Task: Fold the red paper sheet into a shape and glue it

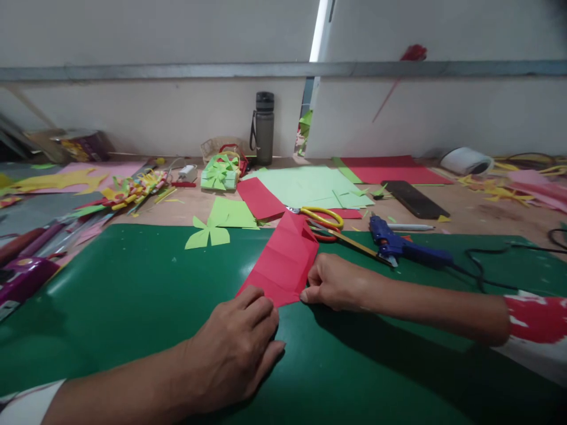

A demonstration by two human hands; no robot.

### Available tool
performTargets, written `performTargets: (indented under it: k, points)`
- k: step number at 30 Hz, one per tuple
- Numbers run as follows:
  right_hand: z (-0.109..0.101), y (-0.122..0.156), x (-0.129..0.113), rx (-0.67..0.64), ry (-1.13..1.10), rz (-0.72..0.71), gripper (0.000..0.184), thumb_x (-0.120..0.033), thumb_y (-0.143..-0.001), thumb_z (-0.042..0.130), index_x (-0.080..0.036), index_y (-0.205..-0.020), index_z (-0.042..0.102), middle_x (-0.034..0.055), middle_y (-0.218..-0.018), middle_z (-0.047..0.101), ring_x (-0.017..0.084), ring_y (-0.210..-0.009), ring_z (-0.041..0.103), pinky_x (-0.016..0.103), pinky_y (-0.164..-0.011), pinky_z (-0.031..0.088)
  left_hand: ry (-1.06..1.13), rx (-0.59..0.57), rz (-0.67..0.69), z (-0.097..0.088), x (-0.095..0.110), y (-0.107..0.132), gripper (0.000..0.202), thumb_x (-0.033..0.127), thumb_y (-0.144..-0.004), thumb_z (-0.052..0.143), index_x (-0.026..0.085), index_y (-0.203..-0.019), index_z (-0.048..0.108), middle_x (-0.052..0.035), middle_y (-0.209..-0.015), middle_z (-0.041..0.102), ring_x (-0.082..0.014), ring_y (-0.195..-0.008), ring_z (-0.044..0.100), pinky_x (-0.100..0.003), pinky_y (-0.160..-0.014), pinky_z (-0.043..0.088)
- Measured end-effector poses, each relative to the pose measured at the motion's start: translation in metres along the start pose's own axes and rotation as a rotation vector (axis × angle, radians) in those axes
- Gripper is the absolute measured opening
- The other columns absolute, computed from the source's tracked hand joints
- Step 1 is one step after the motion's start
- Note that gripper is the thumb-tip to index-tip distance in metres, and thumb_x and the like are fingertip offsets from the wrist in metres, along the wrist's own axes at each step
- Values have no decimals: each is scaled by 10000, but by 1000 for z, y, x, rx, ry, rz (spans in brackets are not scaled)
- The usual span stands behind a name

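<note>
A creased red sheet of paper [283,254] lies slantwise on the green mat, with folds running across it and a raised fold along its right side. My left hand [237,348] holds down its near left corner with bent fingers; the thumb sticks out to the right, off the paper. At the near right corner, my right hand [330,283] is closed in a pinch on the paper's edge. Just beyond the sheet lie yellow-handled scissors [325,215] and red-handled scissors [323,235], partly overlapped by it. A flat, narrow strip [361,247] rests beside them.
On the green mat [146,283], a blue glue gun [407,248] trails its cord rightward. Behind are a phone [415,199], a white pen [410,226], pale green paper [305,186], lime cut-outs [206,234] and a dark bottle [264,133]. A purple tool [29,280] lies left.
</note>
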State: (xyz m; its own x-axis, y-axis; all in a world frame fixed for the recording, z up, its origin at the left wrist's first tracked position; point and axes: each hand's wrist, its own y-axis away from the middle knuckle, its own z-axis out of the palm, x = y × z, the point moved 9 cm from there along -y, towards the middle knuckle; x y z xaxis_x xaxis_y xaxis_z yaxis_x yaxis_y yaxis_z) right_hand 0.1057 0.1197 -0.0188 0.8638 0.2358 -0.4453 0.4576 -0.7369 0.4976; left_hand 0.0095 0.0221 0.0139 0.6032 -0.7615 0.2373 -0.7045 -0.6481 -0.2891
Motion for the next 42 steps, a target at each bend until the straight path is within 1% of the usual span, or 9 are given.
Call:
performTargets:
  k: [4,6,8,12,24,29,33,37,42]
  points:
    - [2,11,-5,152,106,-155,283,-303,-764,595,-176,-542,474,-31,-505,454,89,-478,358,259,-469,185,-2,-154,-97,9,-8,-4,400,356,-899,459,115,-1219,470,-130,-1043,538,-277,-911,445,-461,-788,459]
    - [1,23,-14,337,252,-333,153,-271,-838,531,-179,-728,581,-9,-580,543,104,-503,390,271,-494,177,-4,-207,-112,12,-8,-7,449,397,-889,464,134,-1254,447,-124,-1048,523,-280,-918,430,-471,-817,433]
    - [12,33,-20,426,414,-475,158,-236,-896,461,-201,-875,614,5,-644,592,112,-490,399,287,-496,145,-4,-241,-121,14,-8,-10,456,409,-892,456,144,-1263,439,-115,-1034,518,-275,-914,422,-463,-827,417]
    - [29,42,-23,463,597,-600,204,-148,-885,476,-220,-1045,582,11,-696,596,136,-508,441,304,-493,122,-28,-237,-170,15,-12,-8,455,450,-881,466,171,-1239,449,-104,-1046,509,-272,-910,412,-457,-809,398]
    - [29,46,-25,447,606,-641,275,-106,-822,514,-192,-1082,537,20,-778,616,157,-579,493,319,-498,151,-225,-214,-342,8,-39,-4,383,457,-896,461,163,-1135,519,-112,-1043,539,-286,-905,441,-467,-761,394]
    - [27,50,-28,553,522,-698,115,-170,-895,447,-199,-912,557,-2,-692,597,138,-516,448,316,-480,164,-314,-174,-248,15,-41,-7,258,368,-905,514,185,-1086,546,-91,-1040,564,-256,-879,462,-399,-729,413]
    - [13,56,-27,690,453,-751,170,-218,-925,425,-191,-835,567,3,-672,579,139,-543,456,298,-494,243,-315,-128,-150,13,-42,-7,164,261,-914,494,249,-1059,569,-75,-1026,572,-221,-798,466,-343,-658,398]
    - [-15,57,-18,813,446,-765,187,-164,-919,415,-160,-938,601,76,-847,615,190,-795,534,311,-696,397,-124,-81,-141,4,-45,-4,210,221,-928,428,275,-1074,569,-71,-1052,562,-212,-851,484,-317,-690,413]
    - [-35,49,-6,821,479,-729,213,-135,-913,412,-138,-992,610,121,-966,626,241,-1022,520,446,-887,399,14,71,-235,-2,-43,-12,491,359,-775,665,203,-1208,495,-106,-1096,582,-248,-933,512,-362,-785,434]
